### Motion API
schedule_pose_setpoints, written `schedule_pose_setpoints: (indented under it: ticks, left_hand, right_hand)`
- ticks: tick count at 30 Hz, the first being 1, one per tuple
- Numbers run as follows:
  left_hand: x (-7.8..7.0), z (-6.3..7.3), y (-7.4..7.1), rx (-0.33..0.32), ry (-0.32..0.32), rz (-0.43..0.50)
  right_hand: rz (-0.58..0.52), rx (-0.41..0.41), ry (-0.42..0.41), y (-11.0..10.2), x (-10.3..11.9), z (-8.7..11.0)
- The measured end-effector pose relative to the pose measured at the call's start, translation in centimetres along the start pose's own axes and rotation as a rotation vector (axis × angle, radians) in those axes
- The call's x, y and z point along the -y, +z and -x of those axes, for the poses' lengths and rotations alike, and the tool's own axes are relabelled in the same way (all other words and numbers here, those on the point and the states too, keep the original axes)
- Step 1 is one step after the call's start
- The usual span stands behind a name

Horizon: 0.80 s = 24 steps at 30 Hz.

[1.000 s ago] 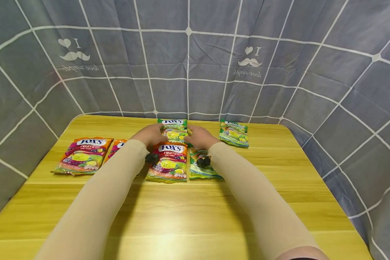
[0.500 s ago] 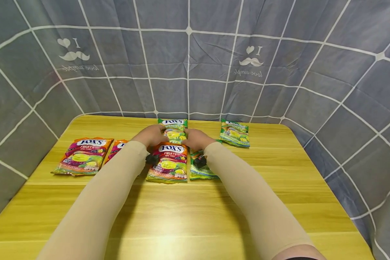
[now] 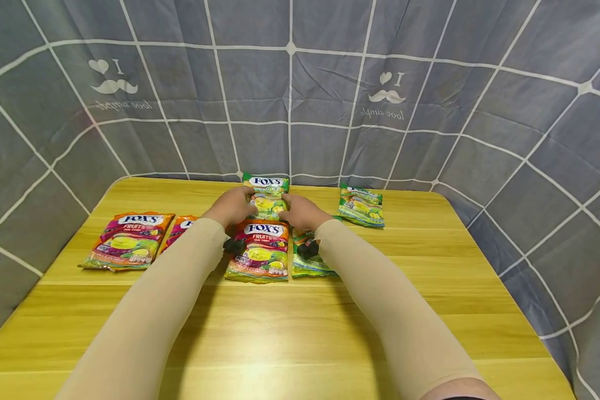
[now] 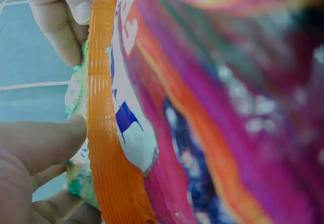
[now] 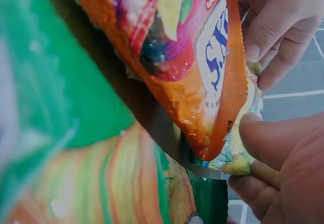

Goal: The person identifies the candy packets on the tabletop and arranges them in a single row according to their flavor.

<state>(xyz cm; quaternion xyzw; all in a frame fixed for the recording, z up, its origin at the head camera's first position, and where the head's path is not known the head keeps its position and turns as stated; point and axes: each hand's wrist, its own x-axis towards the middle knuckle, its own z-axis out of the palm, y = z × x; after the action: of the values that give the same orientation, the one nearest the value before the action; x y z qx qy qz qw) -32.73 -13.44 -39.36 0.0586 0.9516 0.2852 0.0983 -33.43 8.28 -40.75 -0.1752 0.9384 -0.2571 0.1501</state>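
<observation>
In the head view, a green Fox's Spring Tea candy bag [image 3: 266,195] is at the middle of the table's back edge, its top raised against the curtain. My left hand [image 3: 231,206] pinches its left side, thumb in front and fingers behind. At the right side, my right hand [image 3: 303,213] grips it the same way. Just in front lies a red-orange Fox's Fruits candy bag [image 3: 258,253], close below both hands. Another green bag [image 3: 307,266] is partly hidden under the right wrist. In the right wrist view, the held bag's edge [image 5: 238,155] shows between thumb and fingers.
One red-orange bag [image 3: 127,241] lies at the left, beside a second one [image 3: 179,228] mostly covered by my left forearm. A green bag [image 3: 361,205] sits at the back right. The wooden table [image 3: 260,333] ends at a grey checked curtain [image 3: 260,83].
The green bag between my hands has risen and its top has shifted toward the curtain. My right hand has moved slightly left onto the bag's side. The other bags stay put.
</observation>
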Motion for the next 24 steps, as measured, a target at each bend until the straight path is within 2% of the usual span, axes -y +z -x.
schedule_pose_setpoints:
  ticks: [5,9,12,19,24]
  left_hand:
    - [-0.3,-0.1,0.1,-0.057,0.011,0.070]
    - [-0.8,0.1,0.1,-0.103,0.047,0.126]
    - [-1.3,0.2,0.1,-0.129,0.079,0.156]
    - [-3.0,0.5,0.2,-0.211,0.156,0.185]
    - [-4.8,0.9,0.4,-0.248,0.196,0.216]
  right_hand:
    - [-0.043,-0.033,0.005,-0.6,-0.3,0.3]
    - [-0.112,-0.063,0.013,-1.2,-0.5,0.7]
    - [-0.120,-0.117,0.004,-1.8,-0.8,1.0]
    - [-0.167,-0.185,-0.041,-3.5,-1.5,2.4]
    - [-0.215,-0.243,-0.024,-4.5,-2.1,3.8]
